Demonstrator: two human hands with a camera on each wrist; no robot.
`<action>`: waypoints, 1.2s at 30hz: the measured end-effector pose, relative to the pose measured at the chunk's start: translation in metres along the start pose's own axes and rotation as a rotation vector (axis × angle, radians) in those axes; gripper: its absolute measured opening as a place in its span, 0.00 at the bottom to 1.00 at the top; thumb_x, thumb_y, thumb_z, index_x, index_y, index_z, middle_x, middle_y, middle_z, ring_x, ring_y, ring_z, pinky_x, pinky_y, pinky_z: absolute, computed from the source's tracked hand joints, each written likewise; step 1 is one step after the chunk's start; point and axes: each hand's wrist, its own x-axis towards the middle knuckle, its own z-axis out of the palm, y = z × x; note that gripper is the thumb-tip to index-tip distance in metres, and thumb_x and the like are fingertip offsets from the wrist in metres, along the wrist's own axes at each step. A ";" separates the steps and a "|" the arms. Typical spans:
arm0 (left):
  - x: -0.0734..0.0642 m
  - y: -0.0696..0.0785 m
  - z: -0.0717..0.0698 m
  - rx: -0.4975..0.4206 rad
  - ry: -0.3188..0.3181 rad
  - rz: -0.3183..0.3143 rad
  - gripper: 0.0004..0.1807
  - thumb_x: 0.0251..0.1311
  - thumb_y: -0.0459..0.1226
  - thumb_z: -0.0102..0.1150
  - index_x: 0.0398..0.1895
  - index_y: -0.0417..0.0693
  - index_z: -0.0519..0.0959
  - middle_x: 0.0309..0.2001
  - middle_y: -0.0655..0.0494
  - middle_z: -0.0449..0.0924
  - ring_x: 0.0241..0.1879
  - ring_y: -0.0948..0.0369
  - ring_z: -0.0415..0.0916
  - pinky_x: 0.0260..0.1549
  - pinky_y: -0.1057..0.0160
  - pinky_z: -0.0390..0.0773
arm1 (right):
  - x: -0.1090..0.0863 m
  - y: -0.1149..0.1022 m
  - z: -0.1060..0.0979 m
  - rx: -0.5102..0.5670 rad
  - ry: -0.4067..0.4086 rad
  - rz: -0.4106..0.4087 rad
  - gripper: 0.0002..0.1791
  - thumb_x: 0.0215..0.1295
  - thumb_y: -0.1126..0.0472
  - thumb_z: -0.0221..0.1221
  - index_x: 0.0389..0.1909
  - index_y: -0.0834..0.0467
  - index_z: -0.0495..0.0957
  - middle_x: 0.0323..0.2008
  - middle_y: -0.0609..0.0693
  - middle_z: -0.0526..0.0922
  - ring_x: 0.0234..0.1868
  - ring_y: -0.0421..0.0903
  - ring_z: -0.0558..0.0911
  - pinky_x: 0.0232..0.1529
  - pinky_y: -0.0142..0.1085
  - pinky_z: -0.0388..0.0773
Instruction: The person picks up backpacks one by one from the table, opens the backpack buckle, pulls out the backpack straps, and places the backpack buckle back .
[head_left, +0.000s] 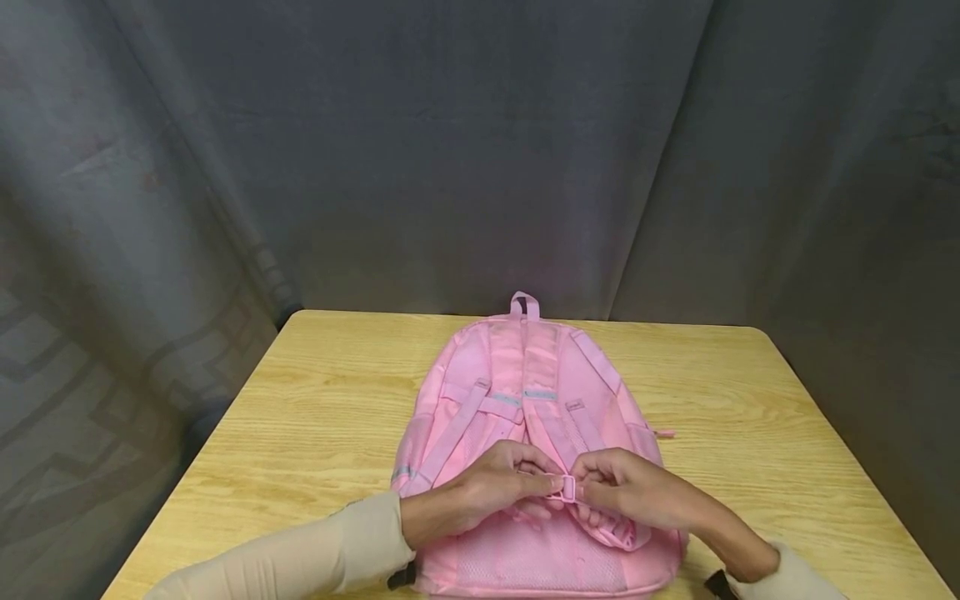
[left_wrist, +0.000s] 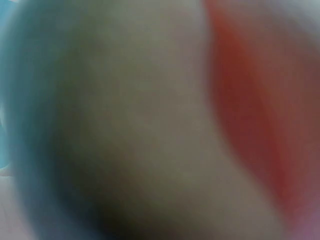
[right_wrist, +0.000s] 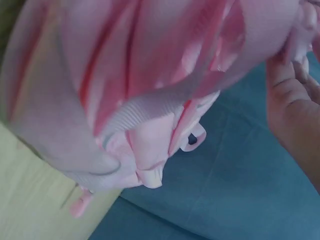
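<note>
A pink backpack (head_left: 540,567) lies on the table with its strap side up and its top away from me. Over its lower half, my left hand (head_left: 487,487) pinches one side of a pink plastic buckle (head_left: 567,489) between thumb and fingers. My right hand (head_left: 637,487) grips the buckle's other side, where the webbing joins. A folded bunch of pink strap (head_left: 628,535) hangs below the right fingers. In the right wrist view, pink webbing (right_wrist: 145,112) loops across the bag, with a hand (right_wrist: 297,107) at the right edge. The left wrist view is mostly a close blur.
The wood-grain table (head_left: 322,400) extends to both sides of the bag. Dark grey curtains (head_left: 450,150) hang behind and beside it. At the bag's top stands a carry loop (head_left: 525,306), and a pink zip pull (head_left: 664,433) sticks out at its right side.
</note>
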 end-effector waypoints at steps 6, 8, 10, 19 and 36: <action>0.000 -0.001 -0.001 0.007 -0.003 0.002 0.06 0.62 0.31 0.64 0.41 0.38 0.81 0.32 0.46 0.86 0.25 0.60 0.84 0.31 0.54 0.89 | -0.002 -0.003 -0.002 -0.075 0.020 0.039 0.08 0.73 0.69 0.49 0.37 0.67 0.75 0.29 0.51 0.83 0.27 0.36 0.79 0.21 0.24 0.77; 0.001 -0.001 0.000 0.010 0.000 0.002 0.06 0.62 0.32 0.65 0.40 0.38 0.81 0.31 0.47 0.86 0.24 0.60 0.83 0.30 0.55 0.89 | -0.004 -0.004 -0.003 -0.085 0.020 0.044 0.07 0.72 0.70 0.48 0.37 0.67 0.75 0.29 0.52 0.83 0.27 0.37 0.79 0.21 0.25 0.78; 0.001 -0.001 0.000 0.015 0.003 -0.001 0.06 0.62 0.32 0.65 0.40 0.39 0.82 0.31 0.47 0.87 0.24 0.60 0.83 0.30 0.55 0.89 | -0.005 -0.004 -0.003 -0.088 0.016 0.044 0.07 0.71 0.71 0.48 0.37 0.67 0.75 0.29 0.53 0.83 0.27 0.37 0.80 0.22 0.26 0.79; 0.000 0.000 0.000 0.020 -0.002 -0.002 0.06 0.62 0.32 0.65 0.40 0.39 0.82 0.31 0.48 0.86 0.25 0.59 0.84 0.31 0.54 0.89 | -0.003 -0.002 -0.003 -0.118 0.023 -0.008 0.08 0.72 0.72 0.48 0.35 0.66 0.76 0.28 0.51 0.83 0.25 0.34 0.78 0.19 0.24 0.77; 0.000 0.000 -0.001 0.010 -0.027 0.017 0.07 0.62 0.30 0.64 0.42 0.37 0.81 0.32 0.49 0.85 0.30 0.57 0.85 0.32 0.55 0.89 | 0.001 -0.004 0.000 -0.171 0.049 -0.063 0.10 0.70 0.73 0.50 0.33 0.61 0.78 0.25 0.43 0.79 0.25 0.32 0.75 0.20 0.25 0.78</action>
